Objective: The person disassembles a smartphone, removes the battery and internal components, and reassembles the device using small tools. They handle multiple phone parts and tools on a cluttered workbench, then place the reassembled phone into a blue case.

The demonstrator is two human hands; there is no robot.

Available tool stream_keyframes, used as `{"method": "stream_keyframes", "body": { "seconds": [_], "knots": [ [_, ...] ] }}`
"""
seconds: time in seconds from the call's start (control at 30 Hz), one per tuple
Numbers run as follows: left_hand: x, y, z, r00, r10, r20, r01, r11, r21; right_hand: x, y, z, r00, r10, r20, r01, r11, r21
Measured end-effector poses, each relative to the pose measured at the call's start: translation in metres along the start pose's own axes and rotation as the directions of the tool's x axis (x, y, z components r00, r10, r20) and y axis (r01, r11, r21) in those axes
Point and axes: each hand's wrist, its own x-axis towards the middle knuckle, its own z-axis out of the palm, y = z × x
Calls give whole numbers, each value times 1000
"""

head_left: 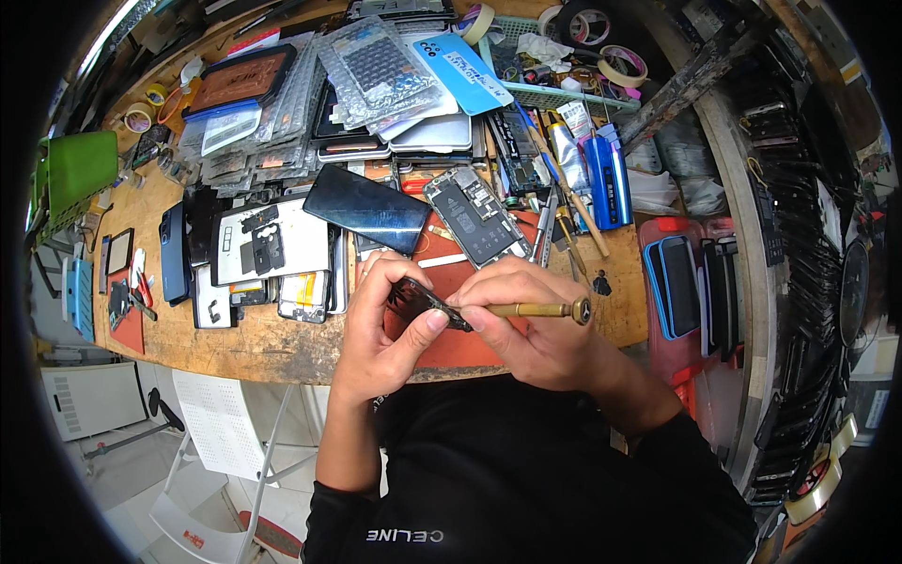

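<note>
1. Near: the left hand [381,343] holds a dark, slim device [411,301]; the right hand [526,334] grips a brass-coloured tool [540,309] at its edge.
2. Farther: an opened phone [479,223] on the cluttered wooden counter [225,343], a glossy dark phone [362,209] to its left.
3. Far: piled bubble-wrapped parts [376,75].

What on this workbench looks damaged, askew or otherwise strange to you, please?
Just beyond the right hand, a phone lies open, its battery and circuit board exposed. The wooden bench has a darkened, scuffed front edge, so it looks worn.
</note>
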Motion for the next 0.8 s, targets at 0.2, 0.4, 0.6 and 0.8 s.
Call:
{"method": "stream_keyframes", "body": {
  "seconds": [0.2, 0.4, 0.6, 0.8],
  "knots": [
    [0, -1, -1, 1000, 23, 1, -23, 999, 24, 1, -1, -1, 1000, -23, 2, 23, 1000, 5],
    [-1, -1, 0, 1000, 18, -18, -18, 1000, 14, 1, -2, -2, 999, -18, 32, 18, 1000, 19],
    [-1, -2, 3, 999, 33, -37, -31, 999, 30, -2, -4, 0, 988, -141, 58, 147, 980, -130],
    [-4, -2, 1, 998, 39, -40, -37, 999, 36, -9, -2, 4, 995, -99, -24, 98, 995, -32]
  ]
}}
